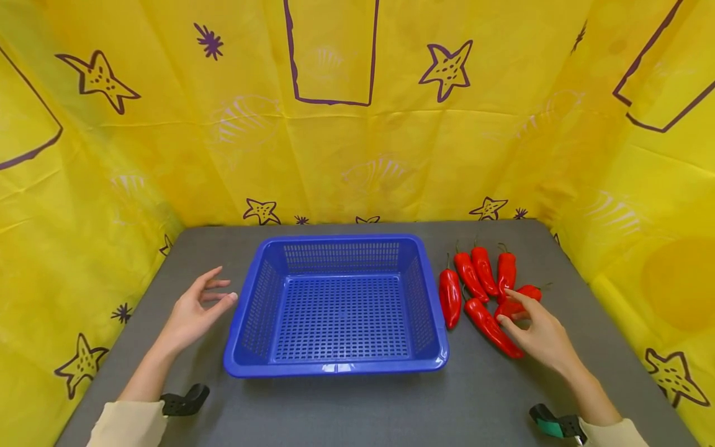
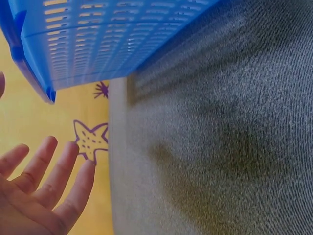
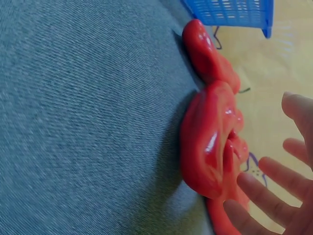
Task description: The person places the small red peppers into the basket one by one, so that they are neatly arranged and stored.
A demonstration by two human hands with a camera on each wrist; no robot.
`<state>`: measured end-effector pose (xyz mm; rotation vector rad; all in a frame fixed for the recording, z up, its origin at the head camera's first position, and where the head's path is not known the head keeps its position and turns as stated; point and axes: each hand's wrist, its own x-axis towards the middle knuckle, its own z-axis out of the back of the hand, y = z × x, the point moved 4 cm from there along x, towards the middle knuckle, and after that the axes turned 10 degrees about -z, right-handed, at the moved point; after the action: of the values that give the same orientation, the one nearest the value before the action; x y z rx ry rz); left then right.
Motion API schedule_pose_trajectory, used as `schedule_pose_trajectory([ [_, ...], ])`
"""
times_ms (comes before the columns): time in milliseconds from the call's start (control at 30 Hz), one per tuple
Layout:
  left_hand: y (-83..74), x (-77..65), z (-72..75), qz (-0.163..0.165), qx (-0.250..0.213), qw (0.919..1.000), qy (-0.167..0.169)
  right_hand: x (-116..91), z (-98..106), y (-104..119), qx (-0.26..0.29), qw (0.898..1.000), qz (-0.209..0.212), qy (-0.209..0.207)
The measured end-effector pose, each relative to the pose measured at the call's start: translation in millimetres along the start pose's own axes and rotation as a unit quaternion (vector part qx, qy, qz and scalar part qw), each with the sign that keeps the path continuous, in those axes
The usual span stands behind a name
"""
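A blue plastic basket with slotted walls stands in the middle of the grey table, with nothing inside. Several red peppers lie in a loose group to its right, most with green stems. My left hand hovers just left of the basket's rim, fingers relaxed and holding nothing. Over the nearest peppers is my right hand, its fingers spread and loosely bent. In the right wrist view a pepper lies close to the fingertips; no grip on it shows.
Yellow cloth printed with starfish and fish surrounds the table on the back and both sides. The grey tabletop extends in front of the basket. A dark band sits on the left wrist, another on the right.
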<state>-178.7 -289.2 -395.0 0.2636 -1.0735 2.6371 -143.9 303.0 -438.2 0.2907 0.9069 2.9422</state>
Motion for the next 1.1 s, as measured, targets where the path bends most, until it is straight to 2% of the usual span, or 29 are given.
schedule_pose_trajectory([
  [200,1.7,3.3,-6.3,0.013,-0.037,0.9989,0.027,-3,-7,2,0.000,1.000,0.007,-0.008],
  [300,2.2,4.2,-10.4,0.027,-0.068,0.9962,0.048,-5,-11,2,0.000,1.000,0.012,-0.011],
  [467,3.1,4.2,-15.4,0.050,-0.094,0.9916,0.074,-6,-16,2,-0.007,1.000,0.016,-0.007],
  [800,-1.8,7.5,-19.1,0.062,-0.110,0.9876,0.093,-5,-23,6,-0.018,0.999,0.035,-0.004],
  [1100,-7.7,10.5,-20.2,0.075,-0.154,0.9795,0.106,-1,-26,6,-0.032,0.999,0.027,0.018],
])
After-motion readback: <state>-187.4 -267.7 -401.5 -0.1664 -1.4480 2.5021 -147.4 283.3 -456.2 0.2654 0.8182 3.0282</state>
